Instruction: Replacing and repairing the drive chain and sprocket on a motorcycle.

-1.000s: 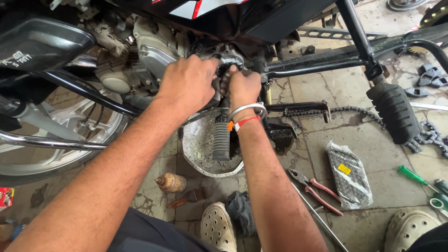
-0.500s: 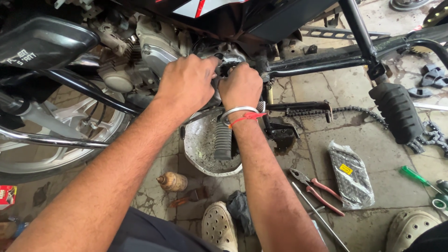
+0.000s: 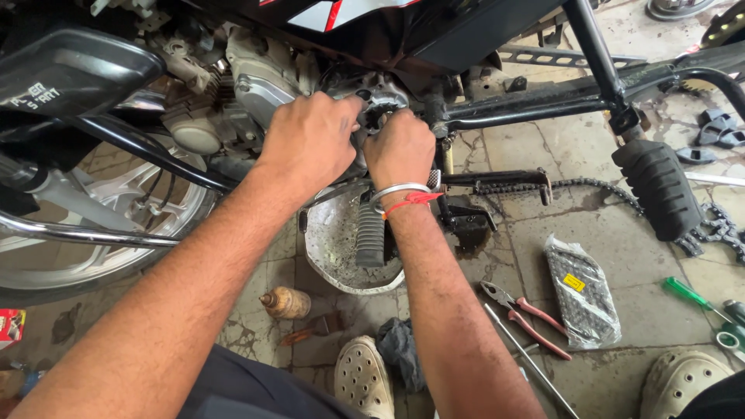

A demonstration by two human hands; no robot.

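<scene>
Soft daylight fills the picture, bright on the floor [image 3: 621, 217] at the right. It is dark under the motorbike [image 3: 434, 39], so parts there are hard to see. Shadows are soft. The silver wheel [image 3: 101, 209] shines a little. The hands [image 3: 357, 147] look sharp, and the edges maybe bend slightly.
</scene>
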